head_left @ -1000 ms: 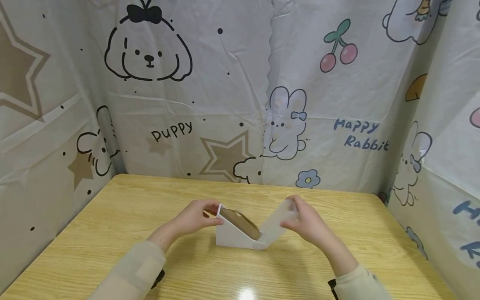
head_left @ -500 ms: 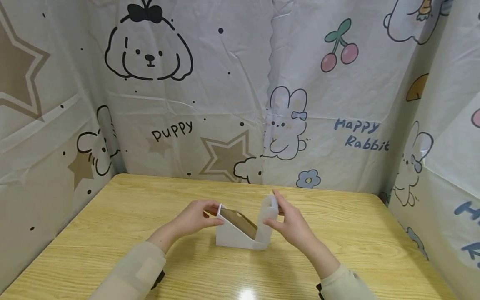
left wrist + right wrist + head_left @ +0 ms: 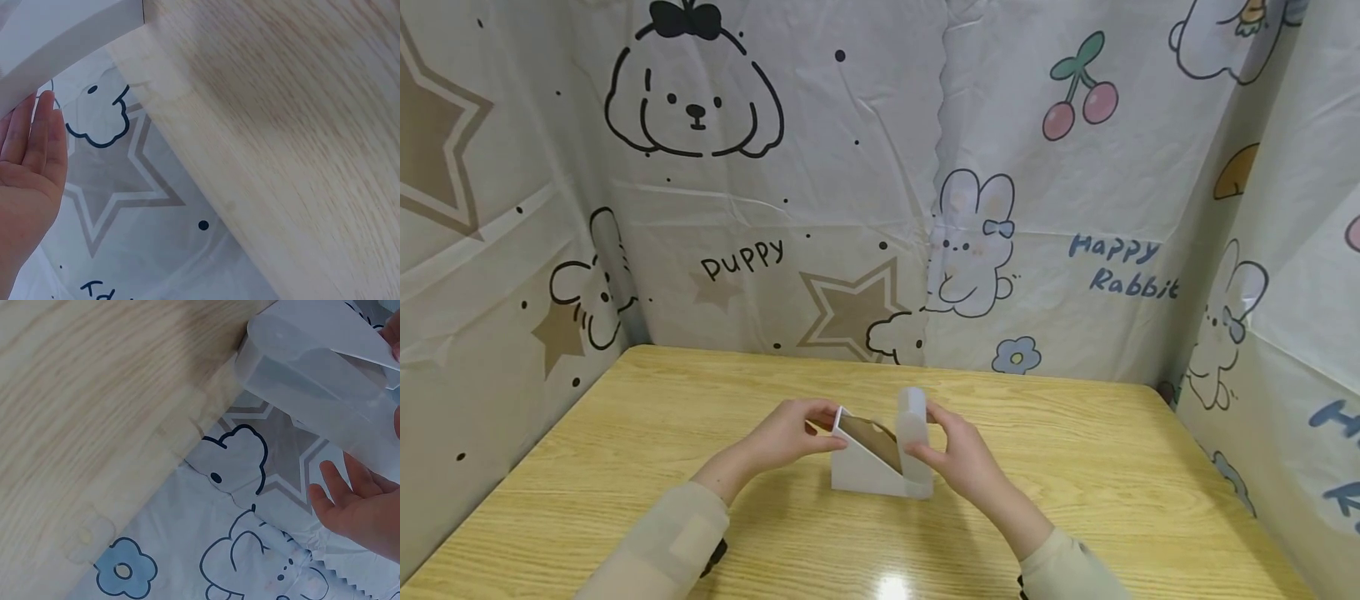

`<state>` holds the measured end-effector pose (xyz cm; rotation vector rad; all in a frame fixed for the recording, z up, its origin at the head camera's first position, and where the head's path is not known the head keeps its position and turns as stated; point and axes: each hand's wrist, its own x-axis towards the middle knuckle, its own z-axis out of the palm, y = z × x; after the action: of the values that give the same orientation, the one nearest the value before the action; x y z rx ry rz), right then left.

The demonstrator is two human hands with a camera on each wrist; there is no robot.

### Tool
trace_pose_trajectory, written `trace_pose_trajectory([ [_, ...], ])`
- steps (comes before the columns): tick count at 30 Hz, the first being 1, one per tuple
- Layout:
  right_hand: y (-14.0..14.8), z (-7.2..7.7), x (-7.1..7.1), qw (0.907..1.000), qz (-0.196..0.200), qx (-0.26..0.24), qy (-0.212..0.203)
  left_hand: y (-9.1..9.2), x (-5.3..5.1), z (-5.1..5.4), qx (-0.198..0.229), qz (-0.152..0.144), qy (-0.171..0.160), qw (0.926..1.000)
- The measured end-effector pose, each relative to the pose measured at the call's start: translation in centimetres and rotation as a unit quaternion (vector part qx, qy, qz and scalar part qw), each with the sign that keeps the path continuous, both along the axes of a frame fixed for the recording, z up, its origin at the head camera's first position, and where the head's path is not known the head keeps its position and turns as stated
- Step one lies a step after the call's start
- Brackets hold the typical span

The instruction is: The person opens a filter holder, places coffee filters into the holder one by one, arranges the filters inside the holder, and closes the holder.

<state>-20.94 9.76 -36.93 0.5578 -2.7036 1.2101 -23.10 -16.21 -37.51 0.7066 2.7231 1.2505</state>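
A white box with a slanted open top stands on the table, brown cardboard-like material inside. At its right end a translucent hinged lid stands nearly upright. My left hand grips the box's high left end, thumb in front and fingers behind. My right hand holds the lid between thumb and fingers. In the left wrist view, fingertips of the left hand touch the white box. The right wrist view shows the lid over the right hand's fingers.
The light wood-grain table extends around the box. Behind it and on both sides hangs a pale cloth printed with puppies, rabbits and stars, close to the table's far edge.
My right hand has swung the lid leftward, from leaning out to the right to nearly upright over the box's low end. The left hand and the box have stayed in place.
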Motion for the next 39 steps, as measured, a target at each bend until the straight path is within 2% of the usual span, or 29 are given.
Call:
trace_pose_trajectory([
  [8,-0.1,-0.5,0.0,0.9999,-0.004,0.006,0.009,0.1,0.1,-0.1,0.009,-0.005,-0.004,0.9999],
  [17,0.0,-1.3,-0.1,0.9994,-0.005,0.031,0.016,-0.1,0.0,-0.6,-0.002,-0.010,0.000,1.0000],
  [39,-0.4,-2.2,-0.2,0.9949,0.020,0.084,0.053,-0.1,0.0,-1.0,-0.003,-0.017,0.010,0.9998],
])
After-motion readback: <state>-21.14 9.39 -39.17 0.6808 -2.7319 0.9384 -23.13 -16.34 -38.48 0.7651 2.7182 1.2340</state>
